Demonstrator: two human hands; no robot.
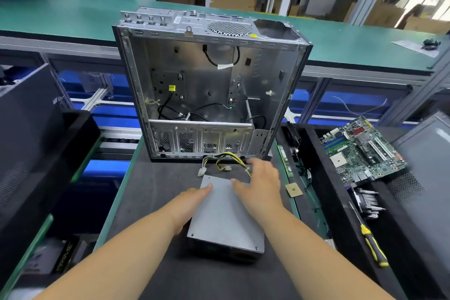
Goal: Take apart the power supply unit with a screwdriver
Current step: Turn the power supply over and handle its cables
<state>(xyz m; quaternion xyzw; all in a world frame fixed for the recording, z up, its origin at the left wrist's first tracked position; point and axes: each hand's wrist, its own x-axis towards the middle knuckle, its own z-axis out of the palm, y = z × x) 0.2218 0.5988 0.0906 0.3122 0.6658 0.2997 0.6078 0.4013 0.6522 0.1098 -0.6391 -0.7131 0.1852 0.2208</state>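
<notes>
Power supply: the grey sheet-metal power supply box (225, 217) lies flat on the dark mat of the bench (151, 192), just in front of the stripped, open silver computer case (209, 85).
Long axis: it runs away from the person and leans slightly left at the far end, where the yellow-and-black cable bundle (229, 159) trails out toward the case.
Left hand: the left hand (188, 204) rests along the box's left edge, fingers (205, 187) straight and relaxed, touching the top panel near the far left corner; it grips nothing.
Right hand: the right hand (259, 186) lies flat over the far right part of the lid, fingers spread and uncurled, pressing rather than holding.
Screwdriver: the yellow-and-black-handled screwdriver (372, 245) lies well apart to the right, on the black tray (341, 226) beside the green motherboard (362, 151), shaft pointing away from the person.
Nearer hand: the right hand is clearly closer to the tool, so the reach looks like its job while the left steadies the box.
Screws: small screw heads show at the near corners of the lid (256, 248); none looks removed yet.
</notes>
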